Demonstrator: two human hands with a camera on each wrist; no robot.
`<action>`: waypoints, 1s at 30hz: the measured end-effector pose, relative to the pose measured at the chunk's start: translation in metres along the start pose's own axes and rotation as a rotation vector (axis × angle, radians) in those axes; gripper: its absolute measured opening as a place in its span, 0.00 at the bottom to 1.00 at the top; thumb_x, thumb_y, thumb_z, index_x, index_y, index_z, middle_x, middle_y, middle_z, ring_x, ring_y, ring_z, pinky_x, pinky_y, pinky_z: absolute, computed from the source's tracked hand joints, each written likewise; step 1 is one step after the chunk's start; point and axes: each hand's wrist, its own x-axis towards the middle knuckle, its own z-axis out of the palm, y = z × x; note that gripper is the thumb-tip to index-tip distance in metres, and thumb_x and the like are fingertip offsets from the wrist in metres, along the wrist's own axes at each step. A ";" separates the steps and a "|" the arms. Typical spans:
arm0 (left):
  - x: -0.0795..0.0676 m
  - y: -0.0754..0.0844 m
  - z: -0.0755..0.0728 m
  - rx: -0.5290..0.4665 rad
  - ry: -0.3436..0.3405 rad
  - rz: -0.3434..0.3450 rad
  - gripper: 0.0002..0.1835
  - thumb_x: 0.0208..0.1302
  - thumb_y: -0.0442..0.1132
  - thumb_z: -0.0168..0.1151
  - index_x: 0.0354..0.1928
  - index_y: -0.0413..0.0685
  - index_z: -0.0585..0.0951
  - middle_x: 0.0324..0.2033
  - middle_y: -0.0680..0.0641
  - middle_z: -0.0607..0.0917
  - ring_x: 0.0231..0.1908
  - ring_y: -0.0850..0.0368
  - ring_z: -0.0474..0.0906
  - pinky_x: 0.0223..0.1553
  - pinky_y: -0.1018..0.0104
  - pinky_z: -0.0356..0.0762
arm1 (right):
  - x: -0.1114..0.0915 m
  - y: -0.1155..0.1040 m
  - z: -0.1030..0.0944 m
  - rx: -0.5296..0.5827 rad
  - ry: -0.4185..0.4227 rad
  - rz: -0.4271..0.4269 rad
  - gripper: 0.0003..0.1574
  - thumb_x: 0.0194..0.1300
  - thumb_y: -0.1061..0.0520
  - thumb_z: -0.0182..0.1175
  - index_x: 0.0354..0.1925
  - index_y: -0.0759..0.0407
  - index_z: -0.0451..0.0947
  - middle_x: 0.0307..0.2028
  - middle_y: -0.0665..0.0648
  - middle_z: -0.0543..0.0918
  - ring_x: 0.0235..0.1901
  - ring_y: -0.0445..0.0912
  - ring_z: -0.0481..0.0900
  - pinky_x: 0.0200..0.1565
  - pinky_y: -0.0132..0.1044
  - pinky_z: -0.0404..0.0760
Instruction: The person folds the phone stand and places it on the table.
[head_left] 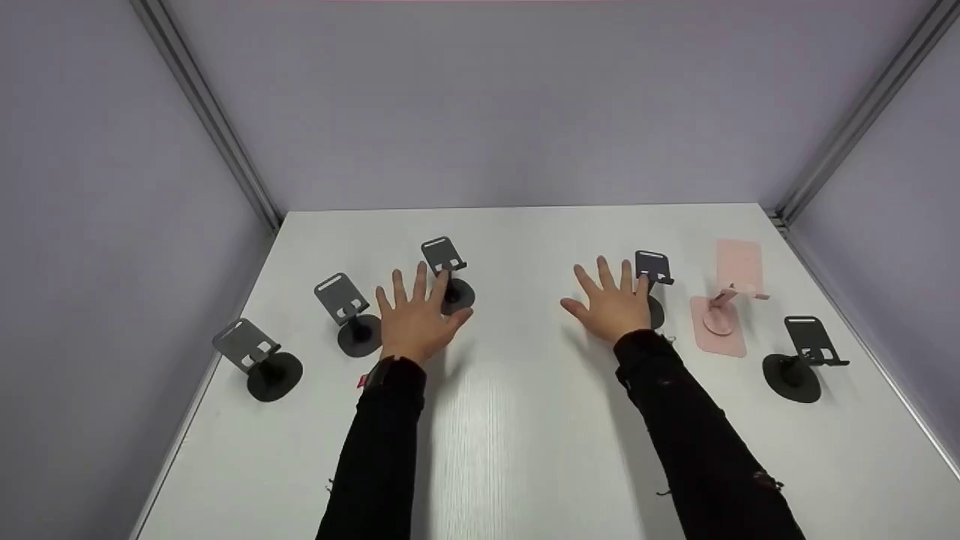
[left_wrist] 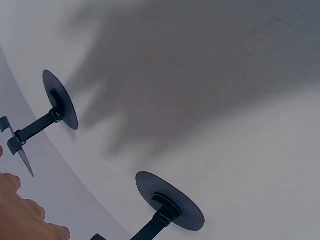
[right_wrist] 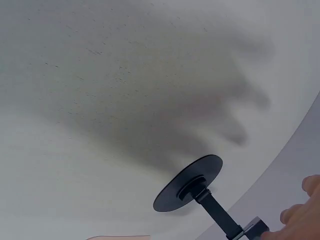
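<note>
Both hands hover above the white table with fingers spread, holding nothing. My left hand [head_left: 417, 324] is between two dark phone stands: one stand [head_left: 444, 256] just beyond its fingers, another stand [head_left: 359, 336] to its left. In the left wrist view two round stand bases show, the nearer base [left_wrist: 170, 201] below the hand's shadow. My right hand [head_left: 613, 306] overlaps part of a dark blue-grey phone stand [head_left: 653, 264], hiding some of its stem and base. That stand's round base [right_wrist: 188, 183] shows in the right wrist view.
A third grey stand [head_left: 274, 376] stands at the far left. On the right are a pink phone stand [head_left: 739, 266] with a square base and a black stand [head_left: 792, 379]. Pale panels [head_left: 510, 105] enclose the table [head_left: 495, 450] at the back and sides.
</note>
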 end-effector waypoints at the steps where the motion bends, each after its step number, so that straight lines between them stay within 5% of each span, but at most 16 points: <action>1: -0.001 0.001 0.001 -0.002 -0.006 0.005 0.46 0.69 0.77 0.40 0.81 0.64 0.54 0.81 0.45 0.48 0.79 0.31 0.39 0.73 0.28 0.39 | 0.000 -0.001 -0.001 -0.002 0.000 -0.004 0.47 0.74 0.26 0.44 0.81 0.44 0.54 0.80 0.66 0.51 0.77 0.73 0.42 0.72 0.73 0.42; 16: -0.016 0.014 0.012 -0.015 -0.001 0.124 0.45 0.69 0.75 0.46 0.81 0.64 0.57 0.82 0.45 0.47 0.78 0.30 0.40 0.74 0.31 0.43 | 0.004 -0.016 -0.028 -0.052 0.015 -0.079 0.47 0.75 0.26 0.44 0.81 0.43 0.51 0.81 0.62 0.48 0.78 0.70 0.38 0.74 0.69 0.39; 30: -0.048 0.015 0.027 -0.014 -0.216 0.243 0.44 0.65 0.75 0.52 0.78 0.66 0.63 0.81 0.45 0.52 0.77 0.28 0.45 0.71 0.28 0.47 | 0.007 0.007 -0.073 -0.047 0.066 -0.109 0.47 0.76 0.29 0.45 0.82 0.45 0.49 0.81 0.64 0.46 0.78 0.71 0.38 0.72 0.71 0.40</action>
